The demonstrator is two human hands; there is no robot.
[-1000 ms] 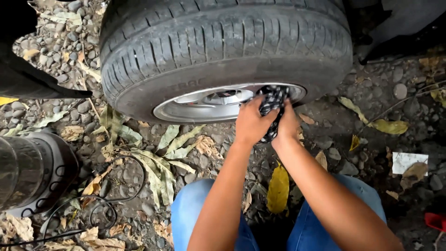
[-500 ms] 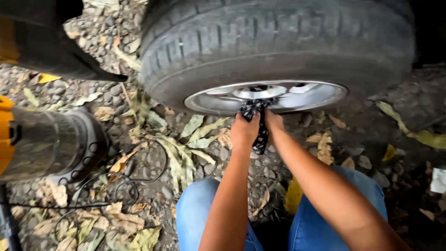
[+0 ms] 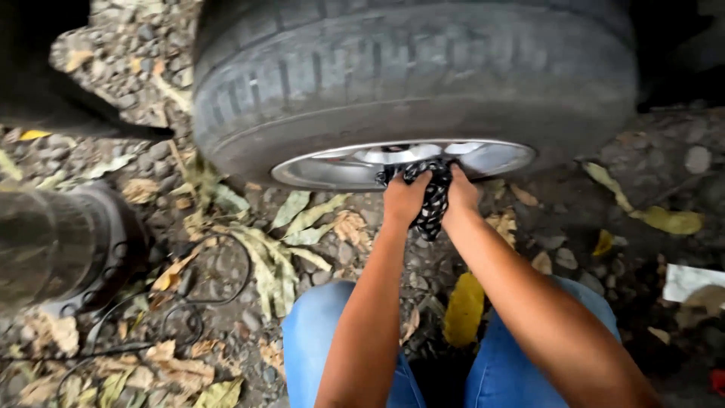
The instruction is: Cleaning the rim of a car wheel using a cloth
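Two knees in blue jeans (image 3: 332, 340) occupied the nearest part of the view, spread apart over ground strewn with gravel and dry leaves, with a yellow leaf (image 3: 463, 310) lying between them. Both bare forearms extended forward from the knees and converged at the lower edge of the wheel. The left hand (image 3: 405, 198) was closed, its fingers curled over a black cloth with white spots (image 3: 434, 198), gripping the upper part of the cloth. The right hand (image 3: 462, 193) sat just beside it, also closed against the same cloth, so that the cloth was bunched between the two hands, with one end hanging down below them and the other pressed up against the silver wheel rim (image 3: 355, 162). How far the right fingers wrapped round the cloth could not be determined, as they were hidden behind the hand. To the left, well apart from the hands, lay a blurred cylindrical metal object (image 3: 68, 242) with a thin black cable (image 3: 226, 287) looped across the leaves near it. Beyond the hands stood the black tyre (image 3: 415, 75), its tread worn, resting on the ground. A white scrap (image 3: 691, 281) lay at the right edge.
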